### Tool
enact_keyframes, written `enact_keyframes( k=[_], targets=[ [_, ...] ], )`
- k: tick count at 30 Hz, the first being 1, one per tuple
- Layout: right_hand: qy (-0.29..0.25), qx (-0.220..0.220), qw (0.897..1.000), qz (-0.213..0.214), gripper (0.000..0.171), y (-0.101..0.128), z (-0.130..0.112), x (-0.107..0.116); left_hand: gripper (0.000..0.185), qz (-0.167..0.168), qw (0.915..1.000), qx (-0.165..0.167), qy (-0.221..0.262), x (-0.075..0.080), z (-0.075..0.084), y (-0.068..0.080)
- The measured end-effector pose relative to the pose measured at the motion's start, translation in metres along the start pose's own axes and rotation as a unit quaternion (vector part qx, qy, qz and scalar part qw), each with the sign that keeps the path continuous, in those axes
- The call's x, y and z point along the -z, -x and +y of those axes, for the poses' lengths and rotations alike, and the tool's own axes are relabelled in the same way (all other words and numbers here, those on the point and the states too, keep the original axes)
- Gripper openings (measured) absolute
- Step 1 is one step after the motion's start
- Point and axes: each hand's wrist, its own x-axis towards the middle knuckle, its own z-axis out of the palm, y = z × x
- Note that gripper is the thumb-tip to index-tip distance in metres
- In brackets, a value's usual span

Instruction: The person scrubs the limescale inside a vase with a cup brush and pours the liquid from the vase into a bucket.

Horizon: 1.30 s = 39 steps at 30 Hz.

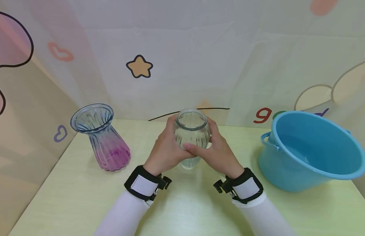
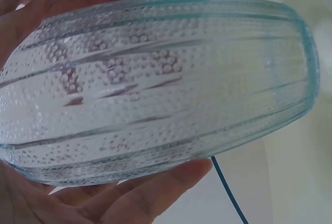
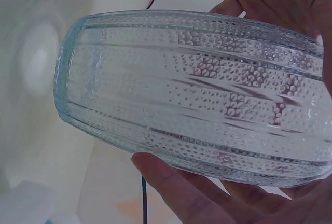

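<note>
Both hands wrap a clear ribbed glass vase (image 1: pixel 191 136) near the middle of the bench (image 1: pixel 82 196): left hand (image 1: pixel 164 147) and right hand (image 1: pixel 217 150) curl their fingers round its sides, gripping it upright.

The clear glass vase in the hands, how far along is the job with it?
Early, it looks. Done: both hands, left hand and right hand, have a grip round the clear vase, which is upright over the table. In hand: just holding it. Left: it has not reached the blue basin on the right or the purple vase on the left.
</note>
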Motion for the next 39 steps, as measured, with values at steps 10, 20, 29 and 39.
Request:
enact_keyframes(
  k=[10, 20, 29, 39],
  targets=[
    [0.001, 0.003, 1.0, -0.011, 0.096, 0.022, 0.01, 0.013, 0.113, -0.069, 0.9968, -0.023, 0.034, -0.01, 0.005, 0.002],
    [0.016, 0.002, 1.0, -0.007, 0.096, 0.044, 0.016, 0.026, 0.112, -0.113, 0.991, -0.058, 0.043, -0.02, 0.013, 0.009],
    [0.011, 0.0, 1.0, -0.009, 0.095, 0.063, 0.025, 0.033, 0.109, -0.158, 0.9822, -0.083, 0.06, -0.028, 0.019, 0.014],
    [0.031, 0.001, 0.999, -0.014, 0.097, 0.08, 0.03, 0.039, 0.108, -0.185, 0.9752, -0.103, 0.064, -0.034, 0.026, 0.02]
  ],
)
